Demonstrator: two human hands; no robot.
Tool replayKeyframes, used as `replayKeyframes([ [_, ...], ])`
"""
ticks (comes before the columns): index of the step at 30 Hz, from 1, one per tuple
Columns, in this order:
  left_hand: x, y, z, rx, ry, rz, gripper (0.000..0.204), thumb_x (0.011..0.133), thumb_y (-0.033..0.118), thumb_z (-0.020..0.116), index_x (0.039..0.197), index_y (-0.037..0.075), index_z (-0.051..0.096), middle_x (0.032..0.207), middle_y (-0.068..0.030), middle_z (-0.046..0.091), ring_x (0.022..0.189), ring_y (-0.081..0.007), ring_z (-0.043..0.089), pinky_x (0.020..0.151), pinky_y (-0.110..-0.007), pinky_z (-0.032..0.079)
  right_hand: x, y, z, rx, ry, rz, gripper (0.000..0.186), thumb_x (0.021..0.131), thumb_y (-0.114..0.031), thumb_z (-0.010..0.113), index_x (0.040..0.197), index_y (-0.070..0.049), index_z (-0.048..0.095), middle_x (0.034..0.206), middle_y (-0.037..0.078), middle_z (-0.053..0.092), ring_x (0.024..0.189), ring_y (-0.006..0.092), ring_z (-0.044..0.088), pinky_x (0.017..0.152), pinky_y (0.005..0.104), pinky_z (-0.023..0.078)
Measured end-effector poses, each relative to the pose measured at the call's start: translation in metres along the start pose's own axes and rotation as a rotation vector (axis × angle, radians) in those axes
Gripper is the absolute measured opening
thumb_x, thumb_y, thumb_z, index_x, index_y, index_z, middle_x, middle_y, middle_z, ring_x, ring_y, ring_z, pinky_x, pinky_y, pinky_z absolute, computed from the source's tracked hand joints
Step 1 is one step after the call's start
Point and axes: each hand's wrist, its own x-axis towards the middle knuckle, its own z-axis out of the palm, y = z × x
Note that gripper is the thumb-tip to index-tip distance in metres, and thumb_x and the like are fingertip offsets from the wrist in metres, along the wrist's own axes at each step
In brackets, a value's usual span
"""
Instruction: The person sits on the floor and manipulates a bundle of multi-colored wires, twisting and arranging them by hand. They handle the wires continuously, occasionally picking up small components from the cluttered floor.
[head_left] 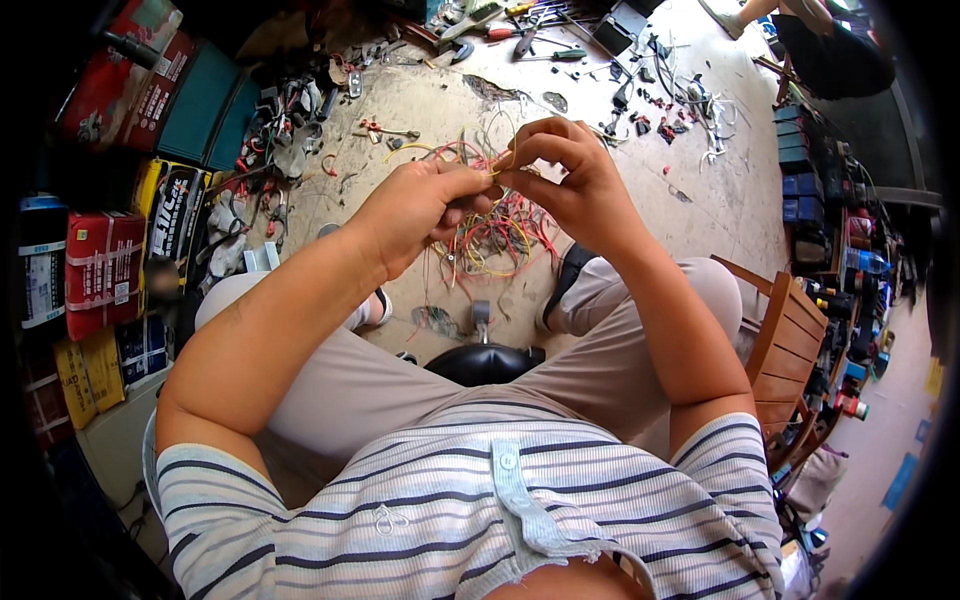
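Observation:
Both my hands meet in front of me, above a loose tangle of thin coloured wires point(495, 240) on the floor between my feet. My left hand point(425, 205) is closed, its thumb and forefinger pinching a thin yellow wire point(493, 173). From the other side, my right hand point(565, 180) pinches the same wire close to the left fingertips. A pale strand loops up beside the right forefinger. The exact ends of the wire are too small to make out. Red, yellow and white strands make up the tangle below.
Screwdrivers point(560, 54) and other hand tools lie on the floor ahead, with scattered wire scraps point(712, 120) to their right. Stacked boxes point(105, 265) and a heap of parts stand left. A wooden chair point(788, 345) and crowded shelves are right. Another person's foot point(725, 18) shows far right.

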Motion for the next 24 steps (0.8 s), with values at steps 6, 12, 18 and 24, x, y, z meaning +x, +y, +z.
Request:
replayKeyframes([
  [6,0.000,0.004,0.003,0.040,0.066,0.017,0.020,0.090,0.020,0.055,0.092,0.002,0.063,0.069,0.0025,0.057,0.051,-0.0002,0.040,0.042,-0.016,0.029,-0.002,-0.012,-0.009,0.105,-0.098,0.273,0.029,0.077,-0.012,0.072,0.105,-0.010,0.066,0.095,0.002,0.062,0.087,0.0121,0.054,0.076,0.0257,0.041],
  [12,0.002,0.002,0.008,0.076,0.070,-0.019,0.021,0.090,0.021,0.056,0.090,0.002,0.063,0.070,0.0022,0.056,0.051,-0.0006,0.039,0.043,-0.016,0.028,-0.001,-0.017,-0.019,0.056,-0.081,0.175,0.028,0.075,-0.011,0.071,0.103,-0.012,0.067,0.091,0.001,0.063,0.088,0.0146,0.054,0.079,0.0278,0.039],
  [18,0.003,0.002,0.011,0.153,0.092,0.011,0.019,0.089,0.022,0.059,0.086,0.004,0.063,0.067,0.0033,0.054,0.051,-0.0015,0.038,0.044,-0.017,0.027,0.000,-0.029,-0.018,-0.248,-0.034,-0.026,0.021,0.071,-0.018,0.072,0.092,-0.015,0.068,0.084,0.000,0.061,0.086,0.0208,0.052,0.081,0.0342,0.033],
  [24,0.005,0.000,0.012,0.186,0.113,0.020,0.017,0.089,0.022,0.059,0.082,0.006,0.062,0.067,0.0024,0.055,0.052,-0.0018,0.038,0.046,-0.017,0.026,0.001,-0.033,-0.012,-0.145,-0.066,0.022,0.016,0.073,-0.020,0.070,0.088,-0.014,0.066,0.081,0.000,0.062,0.085,0.0215,0.053,0.080,0.0342,0.034],
])
